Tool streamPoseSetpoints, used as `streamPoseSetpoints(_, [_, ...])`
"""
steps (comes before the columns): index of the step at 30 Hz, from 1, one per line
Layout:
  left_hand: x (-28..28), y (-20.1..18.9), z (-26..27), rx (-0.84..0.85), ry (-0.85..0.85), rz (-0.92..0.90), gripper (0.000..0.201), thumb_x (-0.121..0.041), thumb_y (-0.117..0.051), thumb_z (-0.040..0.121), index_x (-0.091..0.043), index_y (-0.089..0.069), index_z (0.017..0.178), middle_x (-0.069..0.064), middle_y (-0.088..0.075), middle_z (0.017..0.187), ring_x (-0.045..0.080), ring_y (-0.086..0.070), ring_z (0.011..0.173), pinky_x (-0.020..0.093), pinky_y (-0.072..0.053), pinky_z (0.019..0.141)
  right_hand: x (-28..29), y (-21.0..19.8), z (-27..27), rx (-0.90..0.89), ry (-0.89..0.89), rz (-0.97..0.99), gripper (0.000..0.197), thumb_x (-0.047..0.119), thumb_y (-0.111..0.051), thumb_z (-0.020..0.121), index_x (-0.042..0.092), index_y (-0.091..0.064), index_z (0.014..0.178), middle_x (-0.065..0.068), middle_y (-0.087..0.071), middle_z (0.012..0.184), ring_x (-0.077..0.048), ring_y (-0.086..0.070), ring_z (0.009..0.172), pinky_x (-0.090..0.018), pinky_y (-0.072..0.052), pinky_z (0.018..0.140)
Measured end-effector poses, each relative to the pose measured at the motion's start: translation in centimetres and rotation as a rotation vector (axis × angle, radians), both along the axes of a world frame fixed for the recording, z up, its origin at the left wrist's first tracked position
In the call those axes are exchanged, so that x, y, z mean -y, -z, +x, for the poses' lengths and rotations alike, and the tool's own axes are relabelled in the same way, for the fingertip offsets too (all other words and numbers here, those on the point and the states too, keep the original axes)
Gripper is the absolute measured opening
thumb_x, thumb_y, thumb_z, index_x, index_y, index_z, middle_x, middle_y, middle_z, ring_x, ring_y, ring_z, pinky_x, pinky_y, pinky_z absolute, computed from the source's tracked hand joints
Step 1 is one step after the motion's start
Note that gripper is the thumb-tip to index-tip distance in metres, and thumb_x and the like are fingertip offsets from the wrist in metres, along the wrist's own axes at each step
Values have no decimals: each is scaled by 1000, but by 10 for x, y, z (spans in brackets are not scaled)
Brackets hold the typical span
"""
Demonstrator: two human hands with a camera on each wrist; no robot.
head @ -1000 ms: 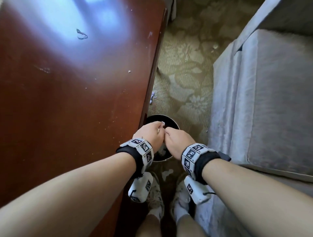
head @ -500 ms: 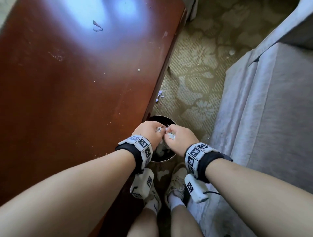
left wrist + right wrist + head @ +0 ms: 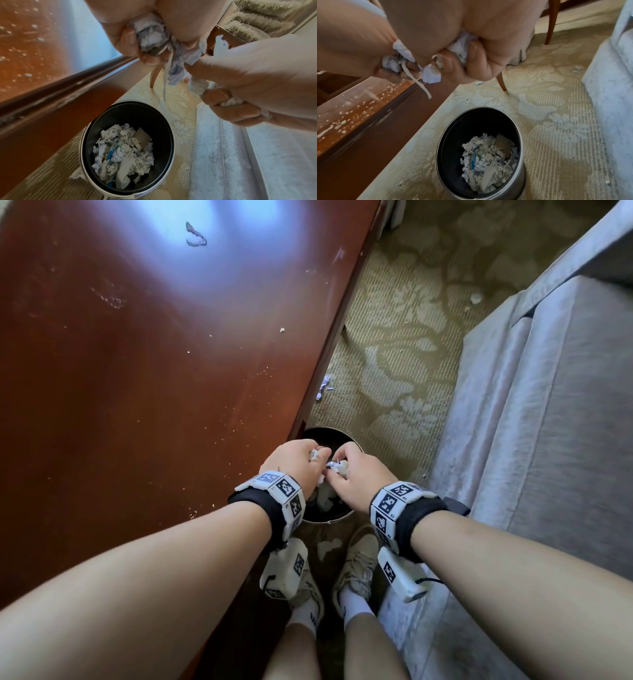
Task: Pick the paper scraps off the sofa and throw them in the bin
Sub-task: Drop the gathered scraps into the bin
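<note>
Head view: both hands are seen held over the bin (image 3: pixel 310 436), which stands on the carpet (image 3: pixel 394 378) between the wooden table (image 3: pixel 137 354) at left and the sofa (image 3: pixel 548 412) at right. The left hand (image 3: pixel 291 462) and right hand (image 3: pixel 359 474) are near each other, knuckles almost touching, each closed round white paper scraps (image 3: pixel 337 465). One more scrap on the floor (image 3: pixel 325 386) is seen far from the bin, by the table edge, and a small bit (image 3: pixel 475 298) near the sofa corner.

Left wrist view: the left hand's fingers (image 3: pixel 126 39) are curled tight on a crumpled wad (image 3: pixel 150 36), w/ thin strips hanging down from it. The bin (image 3: pixel 164 121) is seen below, approx. half filled w/ crumpled paper (image 3: pixel 123 148).

Right wrist view: the right hand (image 3: pixel 453 54) is seen clenched on its own wad (image 3: pixel 462 42); a long strip (image 3: pixel 418 82) hangs out of the other fist at left. The bin rim (image 3: pixel 518 129) lies below and a bit to the right.

Handling, as judged: the scraps are very light, soft, not fragile; they can be squeezed anywhere. Loose strips may drift or be dropped beside the bin, so the fists should probably be opened low, directly above the opening.
</note>
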State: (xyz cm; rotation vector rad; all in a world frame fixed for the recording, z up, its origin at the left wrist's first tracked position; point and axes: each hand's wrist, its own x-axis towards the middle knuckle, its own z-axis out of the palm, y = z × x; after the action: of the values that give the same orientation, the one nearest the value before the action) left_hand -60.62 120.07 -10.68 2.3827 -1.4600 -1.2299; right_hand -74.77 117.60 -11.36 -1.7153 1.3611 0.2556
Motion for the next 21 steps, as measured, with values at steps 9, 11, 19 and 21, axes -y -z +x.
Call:
streamPoseSetpoints(9, [-1,1,5,52,-8,33,29,-41,-56,90,-16,-59,75,-7,-53,62,18,-56,62,29,-45,58,0,1,-4,28,-95,-33,55,61,-39,91,27,-36,134,-5,-66,106,-26,-63,98,-35,-49,81])
streamPoseSetpoints(11, [0,1,3,83,43,30,28,-38,-54,92,-17,-56,74,-6,-50,60,19,-54,60,28,-42,55,2,-2,-3,26,-86,-77,38,53,-35,96,28,-43,124,0,-64,92,-27,-64,91,-35,-50,78])
streamPoseSetpoints(19, [3,-6,-2,127,230,88,20,-36,-50,93,-20,-62,91,0,-64,79,23,-64,76,30,-49,61,11,1,3,29,-123,-156,20,44,-40,96,29,-53,97,5,-64,81,-25,-60,80,-35,-49,72])
streamPoseSetpoints(21, [2,-5,-1,90,218,92,21,-38,-54,92,-18,-62,96,1,-65,85,24,-65,81,32,-51,65,10,3,0,16,-160,-181,20,43,-40,96,28,-52,95,4,-64,80,-27,-61,80,-34,-48,70])
